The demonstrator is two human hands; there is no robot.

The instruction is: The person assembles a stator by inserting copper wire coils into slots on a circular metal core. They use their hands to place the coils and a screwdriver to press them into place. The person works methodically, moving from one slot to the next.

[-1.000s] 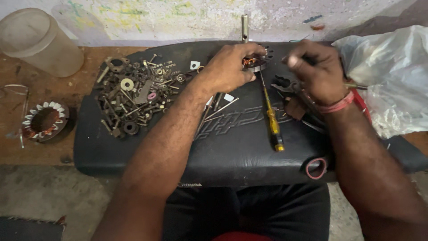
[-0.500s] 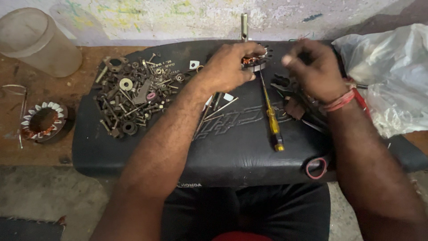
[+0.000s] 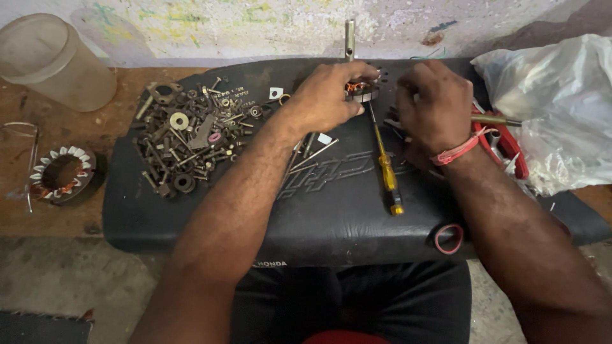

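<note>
- Head view: left hand (image 3: 328, 95) fingers grip a small copper-wound coil (image 3: 361, 90) on the black seat (image 3: 331, 210).
- Right hand (image 3: 435, 102) fingers curled; what they hold, I cannot tell.
- Yellow screwdriver (image 3: 385, 167) lies between the hands.

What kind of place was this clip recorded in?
Probably a small motor or vehicle repair workshop: a heap of bolts, nuts and washers on a black seat pad, a copper-wound stator on the wooden bench, a yellow-handled screwdriver.

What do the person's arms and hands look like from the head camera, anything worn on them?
Both forearms are bare, with no sleeves in view and no gloves on either hand. The right hand has a pink-red thread band tied around its wrist. The left hand shows no band, watch or ring that I can make out.
</note>
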